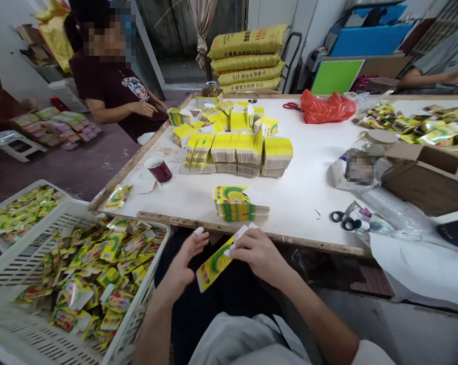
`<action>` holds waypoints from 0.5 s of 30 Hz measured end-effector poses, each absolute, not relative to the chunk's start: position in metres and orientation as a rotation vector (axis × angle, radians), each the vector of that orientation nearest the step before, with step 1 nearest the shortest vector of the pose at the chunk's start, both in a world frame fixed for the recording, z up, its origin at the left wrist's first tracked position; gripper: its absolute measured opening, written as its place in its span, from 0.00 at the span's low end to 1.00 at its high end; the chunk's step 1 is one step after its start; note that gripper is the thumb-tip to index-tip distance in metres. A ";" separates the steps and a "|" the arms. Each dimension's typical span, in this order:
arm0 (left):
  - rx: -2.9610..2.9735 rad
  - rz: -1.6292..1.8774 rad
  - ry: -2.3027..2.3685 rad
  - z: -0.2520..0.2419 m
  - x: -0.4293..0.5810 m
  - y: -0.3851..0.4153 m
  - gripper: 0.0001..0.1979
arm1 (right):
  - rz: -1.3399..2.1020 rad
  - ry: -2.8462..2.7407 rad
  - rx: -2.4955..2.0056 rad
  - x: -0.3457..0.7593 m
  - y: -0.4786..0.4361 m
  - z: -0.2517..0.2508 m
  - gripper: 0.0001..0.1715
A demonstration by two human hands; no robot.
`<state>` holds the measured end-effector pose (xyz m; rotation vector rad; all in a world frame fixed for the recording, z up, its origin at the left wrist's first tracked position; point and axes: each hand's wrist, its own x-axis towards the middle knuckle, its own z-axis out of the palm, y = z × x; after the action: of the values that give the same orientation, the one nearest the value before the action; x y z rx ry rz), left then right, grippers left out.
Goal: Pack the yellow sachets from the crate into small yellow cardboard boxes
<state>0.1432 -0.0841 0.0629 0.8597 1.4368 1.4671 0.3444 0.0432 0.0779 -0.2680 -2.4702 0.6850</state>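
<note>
A flat yellow and green printed carton is gripped at its upper right end by my right hand. It slants down to the left over my lap, in front of the table edge. My left hand is apart from it on the left, its fingers spread and holding nothing. White covers show on some fingertips of both hands. Just beyond, a small stack of the same flat cartons lies near the table's front edge. Farther back are rows of bundled yellow cartons.
A white plastic crate full of packets stands at my left. A dark red mug is left of the bundles. Scissors, a cardboard box and a red plastic bag lie to the right. A person is across the left corner.
</note>
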 end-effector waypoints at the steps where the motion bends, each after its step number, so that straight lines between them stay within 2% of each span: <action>1: 0.955 1.319 1.451 0.064 0.147 -0.086 0.45 | 0.646 -2.513 -0.190 0.343 0.039 0.080 0.13; 2: 1.026 1.204 1.462 0.064 0.154 -0.087 0.45 | 0.631 -2.527 -0.128 0.341 0.035 0.080 0.12; 4: 1.085 1.119 1.519 0.061 0.169 -0.088 0.39 | 0.679 -2.460 -0.142 0.337 0.027 0.076 0.12; 6: 1.078 1.151 1.666 0.056 0.183 -0.087 0.33 | 0.818 -2.258 -0.382 0.333 0.023 0.065 0.21; 8: 1.083 1.162 1.840 0.050 0.191 -0.086 0.34 | 1.080 -2.007 -0.635 0.328 0.021 0.053 0.34; 9: 1.102 1.156 1.905 0.047 0.194 -0.086 0.35 | 1.268 -1.898 -0.711 0.325 0.020 0.047 0.35; 12: 1.224 1.151 1.975 0.040 0.199 -0.088 0.34 | 1.880 -1.684 -0.727 0.316 0.016 0.036 0.31; 15: 1.386 1.094 1.995 0.036 0.200 -0.090 0.28 | 2.119 -1.597 -0.657 0.309 0.014 0.033 0.31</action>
<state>0.2001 -0.0901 0.0361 1.3861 1.9953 1.0936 0.3089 0.0136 0.0332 -0.6568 -1.5974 2.1188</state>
